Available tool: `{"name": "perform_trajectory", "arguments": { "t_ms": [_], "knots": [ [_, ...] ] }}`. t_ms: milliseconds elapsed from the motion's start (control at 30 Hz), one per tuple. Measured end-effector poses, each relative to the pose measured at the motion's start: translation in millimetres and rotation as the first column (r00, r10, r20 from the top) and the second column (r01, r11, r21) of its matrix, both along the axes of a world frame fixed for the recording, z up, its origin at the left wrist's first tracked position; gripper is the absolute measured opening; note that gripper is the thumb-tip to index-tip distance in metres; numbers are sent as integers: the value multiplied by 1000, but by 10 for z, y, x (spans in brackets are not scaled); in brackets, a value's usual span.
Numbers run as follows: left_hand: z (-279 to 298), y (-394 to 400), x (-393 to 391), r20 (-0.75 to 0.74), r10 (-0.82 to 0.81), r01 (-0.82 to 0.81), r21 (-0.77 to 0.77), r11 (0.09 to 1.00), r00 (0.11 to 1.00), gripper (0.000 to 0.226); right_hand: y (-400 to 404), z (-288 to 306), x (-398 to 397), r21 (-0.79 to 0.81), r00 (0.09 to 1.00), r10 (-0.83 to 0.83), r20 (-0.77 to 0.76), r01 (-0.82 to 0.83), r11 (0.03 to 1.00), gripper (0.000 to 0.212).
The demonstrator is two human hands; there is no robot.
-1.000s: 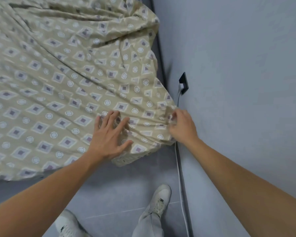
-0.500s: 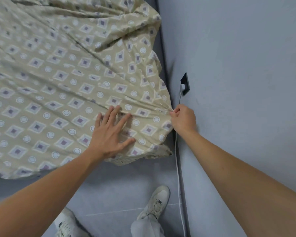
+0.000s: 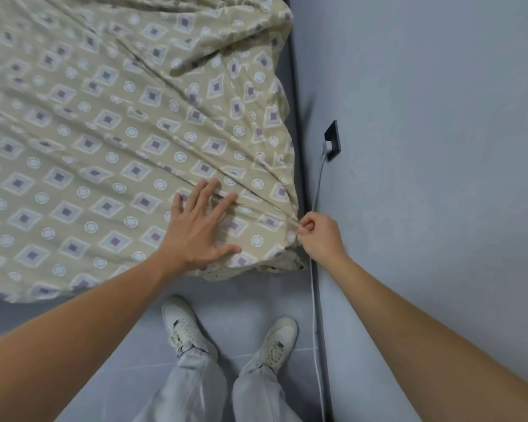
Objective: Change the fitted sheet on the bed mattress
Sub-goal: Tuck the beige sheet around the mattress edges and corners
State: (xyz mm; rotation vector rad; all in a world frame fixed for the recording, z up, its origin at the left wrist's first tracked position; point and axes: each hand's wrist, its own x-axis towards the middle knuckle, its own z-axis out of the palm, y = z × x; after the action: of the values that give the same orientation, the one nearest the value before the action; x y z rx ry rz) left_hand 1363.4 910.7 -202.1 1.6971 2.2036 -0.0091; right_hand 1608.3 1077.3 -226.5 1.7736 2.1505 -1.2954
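A beige fitted sheet (image 3: 104, 141) with a diamond and circle pattern lies wrinkled over the bed, which fills the upper left. My left hand (image 3: 200, 228) presses flat on the sheet near the bed's near right corner, fingers spread. My right hand (image 3: 319, 236) pinches a gathered fold of the sheet at that corner, right beside the wall. Creases fan out from the pinched spot. The mattress is hidden under the sheet.
A grey wall (image 3: 424, 147) runs along the bed's right side, with a black socket (image 3: 333, 140) and a white cable (image 3: 316, 300) hanging down to the floor. My two white shoes (image 3: 226, 330) stand on the grey tiled floor (image 3: 104, 345) in front of the bed.
My right hand has gone from reaching the corner to pinching the sheet and pulling it taut, so creases now fan from it. The left hand stays pressed flat. Both feet are now in view.
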Motion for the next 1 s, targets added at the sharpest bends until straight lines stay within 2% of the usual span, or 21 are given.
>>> {"name": "perform_trajectory", "arguments": {
  "t_ms": [67, 167, 233, 300, 367, 433, 567, 733, 833, 900, 1000],
  "knots": [
    [14, -2, -15, 1, 5, -5, -9, 1000, 1000, 111, -9, 78, -20, 21, 994, 27, 108, -29, 999, 15],
    [75, 37, -68, -13, 52, -52, -56, 997, 999, 114, 87, 224, -153, -72, 979, 73, 191, -61, 996, 11],
    [118, 60, -138, -14, 68, -69, -106, 992, 998, 116, 209, 326, -284, -84, 989, 41, 143, -29, 996, 12],
    [147, 79, -210, -15, 69, -70, -136, 988, 998, 115, 308, 424, -449, -40, 1000, -4, 7, 5, 999, 27],
    [154, 143, -256, -19, 86, -88, -125, 988, 996, 108, 404, 482, -626, 47, 996, 56, -67, -53, 997, 42],
    [156, 255, -305, -41, 116, -120, -108, 987, 992, 98, 511, 509, -848, 124, 988, 125, -93, -113, 986, 50],
    [36, 508, -462, -54, 143, -143, -1, 990, 988, 82, 815, 475, -1348, 204, 983, 129, -128, -101, 974, 54],
    [-106, 883, -905, 20, 185, -186, 81, 979, 982, 78, 1342, 379, -1922, 204, 981, 85, -174, -48, 978, 69],
    [-107, 1035, -1224, 8, 195, -195, 94, 976, 981, 79, 1656, 342, -2213, 149, 989, 96, -114, -79, 986, 81],
    [-107, 1127, -1427, 5, 183, -183, 71, 981, 983, 79, 1851, 312, -2318, 113, 993, 119, -29, -115, 987, 74],
    [-74, 1305, -1669, -1, 181, -180, 93, 979, 983, 78, 2088, 217, -2324, 235, 993, 118, 6, -117, 965, 33]
  ]
}}
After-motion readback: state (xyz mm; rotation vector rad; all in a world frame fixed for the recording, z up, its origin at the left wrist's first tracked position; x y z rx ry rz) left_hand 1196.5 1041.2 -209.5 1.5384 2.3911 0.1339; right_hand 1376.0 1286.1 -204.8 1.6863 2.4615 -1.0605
